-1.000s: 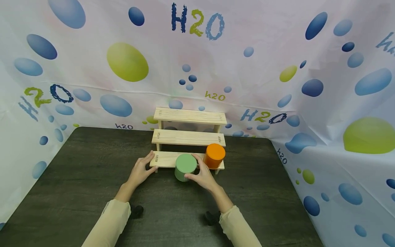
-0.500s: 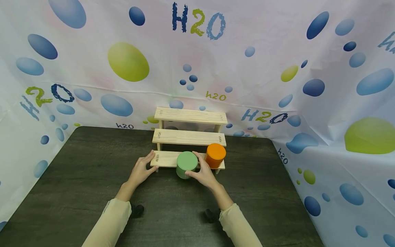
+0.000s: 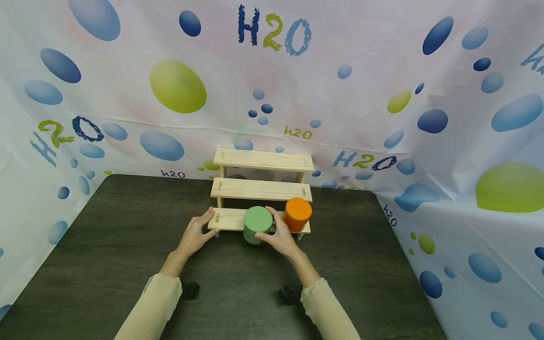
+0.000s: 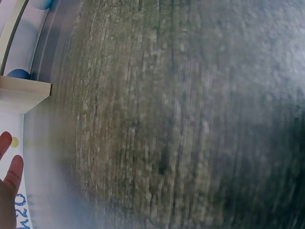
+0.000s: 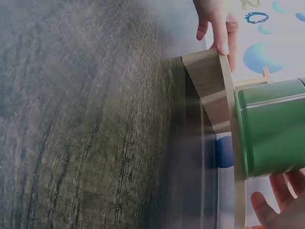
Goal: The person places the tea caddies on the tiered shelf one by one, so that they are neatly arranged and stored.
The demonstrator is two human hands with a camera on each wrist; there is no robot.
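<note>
A green lidded tin (image 3: 258,218) stands upright at the front of a three-step wooden shelf's lowest step (image 3: 229,220). My right hand (image 3: 281,237) grips the tin from the right, thumb in front and fingers behind. In the right wrist view the green tin (image 5: 279,126) meets the step's board, with fingers of my right hand (image 5: 281,207) beside it. My left hand (image 3: 196,233) holds the left end of the lowest step, thumb at the front corner and fingers at the back. An orange lidded tin (image 3: 298,212) stands on the step's right end.
The middle step (image 3: 260,189) and top step (image 3: 263,159) rise behind. A dark wood-grain table (image 3: 238,302) lies under everything. A white printed cloth (image 3: 361,108) hangs behind and along the sides.
The green tin has moved slightly back over the lowest step, with my right hand still holding it. My left hand has stayed at the step's left end. The orange tin has not moved.
</note>
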